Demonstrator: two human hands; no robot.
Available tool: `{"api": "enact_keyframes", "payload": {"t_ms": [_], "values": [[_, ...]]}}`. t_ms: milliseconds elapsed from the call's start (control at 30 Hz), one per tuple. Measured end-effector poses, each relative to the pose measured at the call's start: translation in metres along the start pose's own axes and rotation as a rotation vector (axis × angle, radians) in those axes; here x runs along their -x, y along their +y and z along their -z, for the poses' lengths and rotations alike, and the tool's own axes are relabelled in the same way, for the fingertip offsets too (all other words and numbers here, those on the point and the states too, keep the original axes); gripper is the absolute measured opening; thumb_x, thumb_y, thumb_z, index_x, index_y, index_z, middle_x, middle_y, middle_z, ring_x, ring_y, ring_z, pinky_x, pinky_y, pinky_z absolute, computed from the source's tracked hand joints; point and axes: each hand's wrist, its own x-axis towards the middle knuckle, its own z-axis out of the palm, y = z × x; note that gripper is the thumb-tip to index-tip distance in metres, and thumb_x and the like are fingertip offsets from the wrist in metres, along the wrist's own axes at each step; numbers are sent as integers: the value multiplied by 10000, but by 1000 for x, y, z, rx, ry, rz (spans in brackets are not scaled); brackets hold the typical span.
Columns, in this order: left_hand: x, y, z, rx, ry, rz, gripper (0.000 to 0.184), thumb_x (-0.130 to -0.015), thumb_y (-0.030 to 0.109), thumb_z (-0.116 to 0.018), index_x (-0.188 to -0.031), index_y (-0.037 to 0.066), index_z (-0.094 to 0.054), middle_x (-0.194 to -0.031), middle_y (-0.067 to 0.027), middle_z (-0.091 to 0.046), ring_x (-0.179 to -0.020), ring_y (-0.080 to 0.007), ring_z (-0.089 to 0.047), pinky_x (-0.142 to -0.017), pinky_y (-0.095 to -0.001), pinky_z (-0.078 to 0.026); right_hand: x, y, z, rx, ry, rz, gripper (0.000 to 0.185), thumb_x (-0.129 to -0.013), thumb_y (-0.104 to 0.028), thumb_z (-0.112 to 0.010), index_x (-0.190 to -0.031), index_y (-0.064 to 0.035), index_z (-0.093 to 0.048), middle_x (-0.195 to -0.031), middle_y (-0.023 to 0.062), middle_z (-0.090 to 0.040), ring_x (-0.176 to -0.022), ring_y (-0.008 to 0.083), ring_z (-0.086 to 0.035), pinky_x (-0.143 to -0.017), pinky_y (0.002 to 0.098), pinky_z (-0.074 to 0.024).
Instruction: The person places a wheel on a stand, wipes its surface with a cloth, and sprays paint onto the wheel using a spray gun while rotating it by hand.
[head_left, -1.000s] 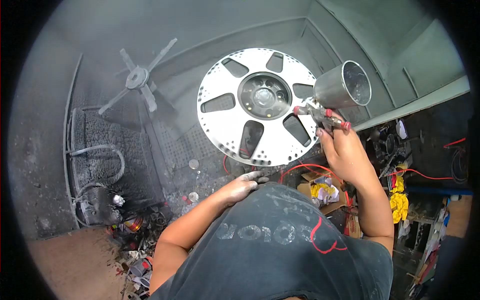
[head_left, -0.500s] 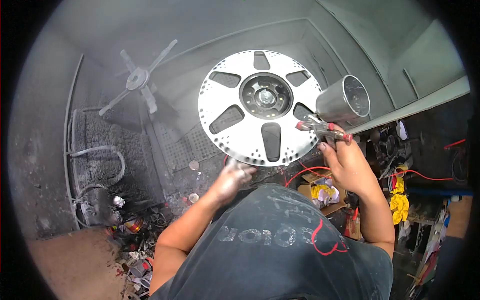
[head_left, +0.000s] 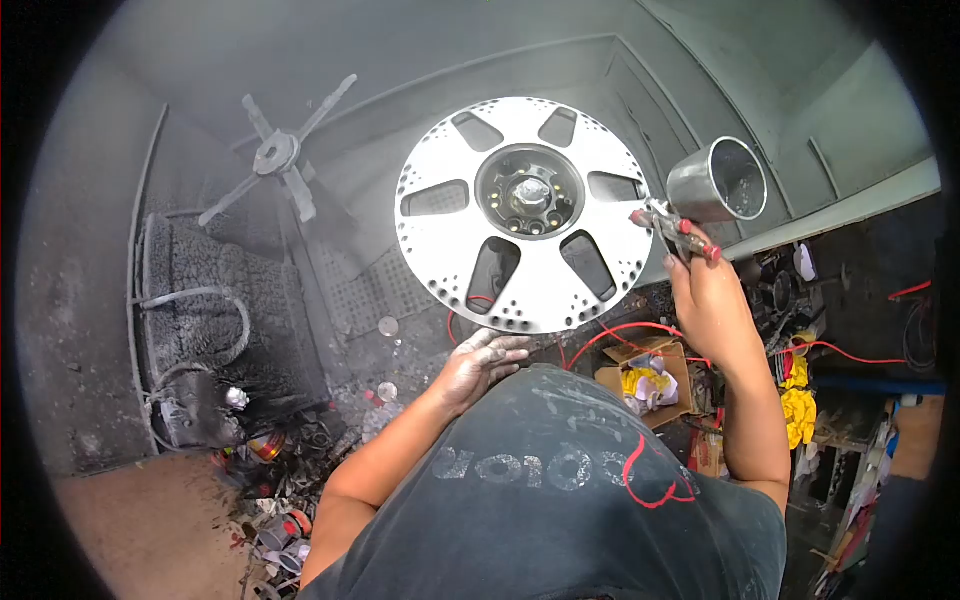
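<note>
Nearest, a dark shirt [head_left: 560, 530] on the wearer, with worn pale lettering and a red curved mark; ahead of it, left hand [head_left: 483, 365], whitened with dust, fingers loosely spread and slightly bent, nothing seen in its grasp, at the lower rim of the wheel, contact not possible to tell; to the right, right hand [head_left: 712, 305], closed around a metal spray gun [head_left: 682, 232] with red fittings, its front end at the wheel's right rim in this view; cup [head_left: 700, 185], silvery, round-mouthed, mounted on the gun, mouth facing right; right of the shirt, one cardboard box [head_left: 678, 400], open, with crumpled yellow and white material inside; red hose [head_left: 640, 326], looping above the box; further right, yellow cloth-like item [head_left: 798, 415], hanging or lying among clutter; centre, one wheel [head_left: 538, 268], whitish face, six openings, dark dots clustered along the rim, dark recessed hub [head_left: 531, 193], standing out in front of both hands; beyond its left side, perforated panel [head_left: 385, 295], grey; far left, textured dark panel [head_left: 215, 260] with a pale curved hose [head_left: 242, 318]; above that, four-armed stand [head_left: 276, 155], dusty grey; farthest, grey wall [head_left: 470, 45], hazy.
</note>
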Motion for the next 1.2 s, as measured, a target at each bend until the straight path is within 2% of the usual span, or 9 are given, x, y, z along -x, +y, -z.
{"api": "enact_keyframes", "payload": {"t_ms": [100, 233, 300, 433, 633, 833, 867, 1100, 1200], "values": [[-4, -5, 7, 94, -5, -44, 496, -937, 106, -546, -1400, -14, -414, -1355, -179, -546, -1201, -244, -583, -1011, -400, -472, 6, -10, 3, -200, -32, 15, 195, -952, -46, -558, -1012, 139, -558, -1199, 307, -583, -960, 497, -585, -847, 494, -478], [-12, -11, 9, 100, 6, 19, 459, -957, 111, -549, -1384, -10, -429, -1376, -171, -527, -1196, -243, -582, -1008, -405, -467, 6, -21, 2, -321, -208, -18, 308, -961, -68, -559, -1210, 110, -521, -1111, 301, -600, -1010, 446, -592, -896, 437, -464], [-14, -11, 6, 87, -8, 37, 465, -956, 107, -548, -1390, -10, -427, -1379, -168, -528, -1199, -241, -581, -1014, -406, -464, 4, -23, -6, -278, -81, 106, 175, -948, -48, -561, -956, 126, -545, -1229, 306, -568, -946, 500, -570, -842, 491, -471], [-21, -10, 0, 44, -39, 82, 519, -945, 101, -559, -1428, -11, -407, -1425, -163, -512, -1220, -225, -577, -1025, -389, -455, -9, -21, -19, -252, 42, 68, 182, -948, -54, -573, -924, 124, -546, -1241, 286, -574, -948, 496, -575, -835, 484, -473], [-33, -14, -3, 30, -210, 162, 594, -907, 86, -604, -1459, -13, -408, -1498, -103, -478, -1233, -172, -571, -1031, -335, -437, -7, -4, -9, -263, 70, -88, 334, -971, -39, -518, -1287, 62, -480, -1127, 303, -604, -1015, 504, -569, -866, 499, -460], [-48, -20, -6, -23, -277, 208, 623, -901, 107, -632, -1470, 1, -402, -1512, -63, -473, -1218, -162, -579, -1023, -345, -439, 24, 17, 3, -356, 21, -319, 230, -976, -29, -501, -1180, 62, -554, -932, 199, -642, -641, 262, -611, -663, 378, -504], [-49, -21, -6, -31, -284, 220, 623, -901, 107, -632, -1470, 1, -402, -1512, -63, -473, -1218, -162, -579, -1023, -345, -439, 28, 10, 4, -488, 115, -346, 224, -998, -71, -503, -1132, 12, -662, -656, 43, -569, -603, 105, -519, -568, 293, -425], [-51, -29, -2, 104, -292, 207, 600, -859, -14, -643, -1417, -3, -425, -1477, -116, -496, -1163, -186, -604, -984, -355, -464, 34, 16, 3, -630, 27, -368, 163, -988, -76, -506, -1002, 61, -593, -819, 103, -633, -641, 165, -585, -615, 345, -475], [-45, -28, -1, 95, -186, 186, 600, -836, -47, -584, -1413, 1, -429, -1396, -102, -558, -1134, -192, -612, -932, -365, -501, 26, 32, -17, -468, 96, -315, 237, -981, -107, -537, -842, 83, -562, -842, 226, -637, -694, 356, -616, -654, 446, -478]]}}
